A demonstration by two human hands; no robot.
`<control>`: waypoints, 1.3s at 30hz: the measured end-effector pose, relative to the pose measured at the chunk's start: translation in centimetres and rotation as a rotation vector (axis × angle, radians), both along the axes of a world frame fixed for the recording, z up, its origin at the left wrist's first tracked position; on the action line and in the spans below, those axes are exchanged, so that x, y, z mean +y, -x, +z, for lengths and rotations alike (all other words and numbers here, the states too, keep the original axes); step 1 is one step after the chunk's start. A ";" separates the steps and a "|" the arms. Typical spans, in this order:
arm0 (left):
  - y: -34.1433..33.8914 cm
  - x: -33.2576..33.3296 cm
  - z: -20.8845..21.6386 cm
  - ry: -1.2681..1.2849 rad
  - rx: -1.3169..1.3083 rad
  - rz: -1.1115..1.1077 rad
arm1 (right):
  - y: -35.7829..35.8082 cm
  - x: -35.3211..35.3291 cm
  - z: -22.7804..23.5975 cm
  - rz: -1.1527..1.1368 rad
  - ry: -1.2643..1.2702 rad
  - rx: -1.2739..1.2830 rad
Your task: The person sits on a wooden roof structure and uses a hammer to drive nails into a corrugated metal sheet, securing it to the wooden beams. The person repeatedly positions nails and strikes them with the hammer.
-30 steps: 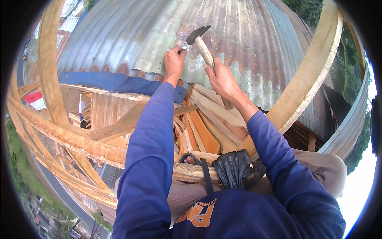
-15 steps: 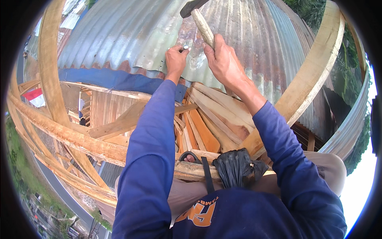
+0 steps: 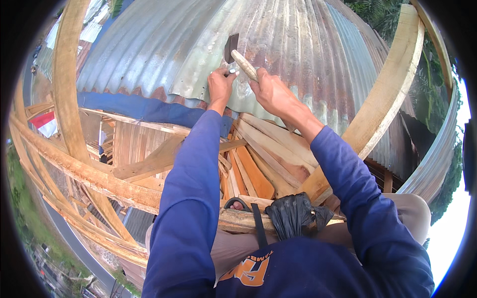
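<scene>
My right hand [image 3: 276, 95] is wrapped round the pale wooden handle of a hammer [image 3: 244, 65]. The hammer's dark metal head hangs just above my left hand [image 3: 219, 88], apart from it. Between the thumb and fingers of that left hand is a roofing nail [image 3: 232, 71] with a round, light grey head. Its shank is mostly hidden by the fingers, so whether the tip touches the metal cannot be seen. Both hands are over the corrugated metal roofing [image 3: 293, 44], which is rusty in patches, near its lower edge.
A thick wooden beam [image 3: 385, 87] slants along the right, and an upright timber [image 3: 67, 84] rises at the left. Below the roofing edge lie a blue sheet [image 3: 139, 105] and several boards [image 3: 271, 144]. A black plastic bag [image 3: 290, 216] rests near my lap. Ground shows far below, left.
The hammer has come down from its raised position toward the nail, its head swinging lower and to the left. My left hand keeps its pinch on the nail; the view has shifted slightly.
</scene>
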State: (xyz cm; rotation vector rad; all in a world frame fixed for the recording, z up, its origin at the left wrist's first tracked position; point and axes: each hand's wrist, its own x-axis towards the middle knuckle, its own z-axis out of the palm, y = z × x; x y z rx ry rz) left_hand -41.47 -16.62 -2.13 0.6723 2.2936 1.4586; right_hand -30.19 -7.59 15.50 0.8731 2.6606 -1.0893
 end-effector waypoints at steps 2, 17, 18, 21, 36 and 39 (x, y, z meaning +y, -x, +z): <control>0.0 -1.3 0.2 0.007 0.014 0.012 | 0.5 -1.6 2.0 -0.037 0.044 0.023; 1.1 1.0 1.5 0.012 0.011 -0.007 | -0.4 -0.2 -1.4 0.055 -0.049 0.041; 0.1 -0.9 0.8 0.048 0.005 -0.018 | 0.4 -1.5 0.9 0.008 0.011 0.035; 0.1 -0.9 1.0 0.012 -0.018 -0.002 | -0.5 -2.1 -0.4 -0.027 0.009 0.057; -0.6 -1.3 0.0 0.003 0.033 -0.045 | 0.6 -1.6 2.4 0.019 -0.013 0.012; -0.3 -1.1 0.2 -0.017 0.023 -0.042 | 0.8 -1.4 2.3 -0.024 -0.013 0.018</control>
